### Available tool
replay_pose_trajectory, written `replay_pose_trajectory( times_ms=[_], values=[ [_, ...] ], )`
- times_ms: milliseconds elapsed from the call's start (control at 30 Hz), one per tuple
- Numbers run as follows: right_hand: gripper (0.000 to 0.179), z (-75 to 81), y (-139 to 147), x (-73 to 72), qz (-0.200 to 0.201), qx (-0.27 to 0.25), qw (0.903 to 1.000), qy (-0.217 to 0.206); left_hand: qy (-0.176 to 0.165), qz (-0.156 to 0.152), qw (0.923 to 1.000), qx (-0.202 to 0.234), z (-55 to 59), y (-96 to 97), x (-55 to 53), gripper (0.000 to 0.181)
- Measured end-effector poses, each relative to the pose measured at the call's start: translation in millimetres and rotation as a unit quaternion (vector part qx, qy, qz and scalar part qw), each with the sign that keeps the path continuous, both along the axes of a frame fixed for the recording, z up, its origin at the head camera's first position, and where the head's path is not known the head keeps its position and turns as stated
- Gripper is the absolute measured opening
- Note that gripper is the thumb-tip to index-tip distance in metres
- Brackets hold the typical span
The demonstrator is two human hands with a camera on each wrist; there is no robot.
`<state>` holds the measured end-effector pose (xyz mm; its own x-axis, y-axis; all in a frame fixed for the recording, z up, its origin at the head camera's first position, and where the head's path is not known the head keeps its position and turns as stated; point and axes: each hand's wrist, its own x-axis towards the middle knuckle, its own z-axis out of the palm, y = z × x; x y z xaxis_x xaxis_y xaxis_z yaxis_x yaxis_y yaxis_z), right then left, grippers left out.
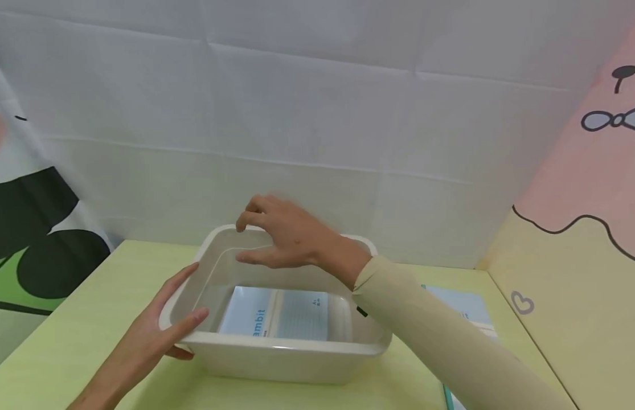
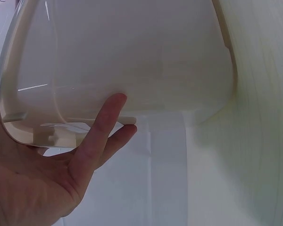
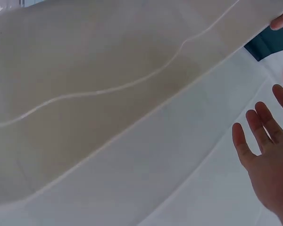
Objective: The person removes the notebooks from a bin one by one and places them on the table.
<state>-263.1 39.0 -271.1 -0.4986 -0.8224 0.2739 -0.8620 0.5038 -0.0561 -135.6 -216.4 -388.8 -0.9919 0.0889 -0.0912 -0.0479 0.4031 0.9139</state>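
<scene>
We see the left hand (image 1: 152,326) gripping the left end of the white basin (image 1: 276,362), thumb over the rim and fingers against the outside; we see the right hand (image 1: 290,234) held above the basin near its far rim, fingers parted and loosely bent, with nothing in its hold; we find the basin on the pale table (image 1: 91,319), a blue-and-white book (image 1: 296,314) lying inside; another book (image 1: 463,302) lies to the right, partly behind the sleeve (image 1: 430,319).

We log: basin (image 1: 281,361), off-white | books (image 1: 303,313), pale blue, blue lettering | table (image 1: 148,267), yellow-green | sleeve (image 1: 425,319), beige
</scene>
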Motion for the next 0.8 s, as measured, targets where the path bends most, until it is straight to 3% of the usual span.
replay_pose_trajectory(
  times_ms=[200,433,800],
  values=[
    [0.048,-26.7,-20,-6.0,0.009,0.064,0.9970,-0.041,0.000,-0.002,0.9999,0.010,-3.9,-4.4,-0.1,0.077],
    [0.050,-52.3,-30,-10.7,-0.004,0.144,0.9864,-0.079,0.011,-0.005,0.9999,0.008,-5.0,-3.4,-4.9,0.076],
    [0.060,-85.0,-61,-9.9,0.001,0.271,0.9620,-0.029,0.000,-0.004,1.0000,-0.006,-8.9,-7.9,-10.5,0.079]
  ],
)
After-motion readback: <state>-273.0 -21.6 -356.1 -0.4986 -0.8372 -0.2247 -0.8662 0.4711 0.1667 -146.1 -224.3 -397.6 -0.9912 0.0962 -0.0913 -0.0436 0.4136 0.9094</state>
